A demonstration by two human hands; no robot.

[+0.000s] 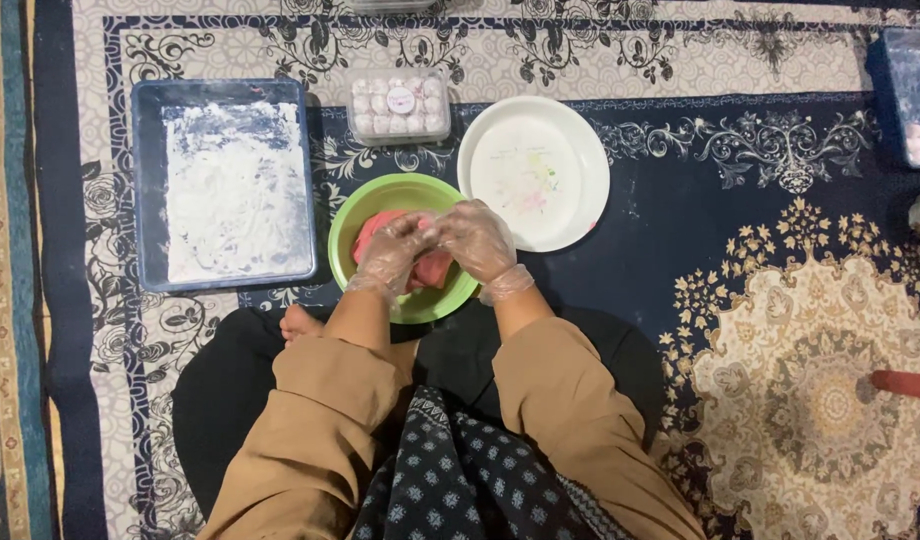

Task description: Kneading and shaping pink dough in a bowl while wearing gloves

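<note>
Now I sit on the patterned carpet (780, 330) and both my hands work over the round green plastic bowl (365, 205) just in front of my knees. My left hand (392, 255) and my right hand (477, 240), each in a thin clear plastic glove, are closed together around a piece of the soft pink-red dough (432, 270) which lies in this bowl; the fingertips meet above it. I judge that I am at the step of pinching off and forming one portion.

Left of the bowl stands a blue rectangular tray (148, 180) covered with white flour. Behind the bowl is a clear plastic box (399, 105) full of small pale round pieces, and beside it a white round plate (580, 150) with faint pink marks.

For the next move I think a gentle, even pressure is needed, so the portion separates cleanly, and the hands must lift together so it does not stick to the gloves.
</note>
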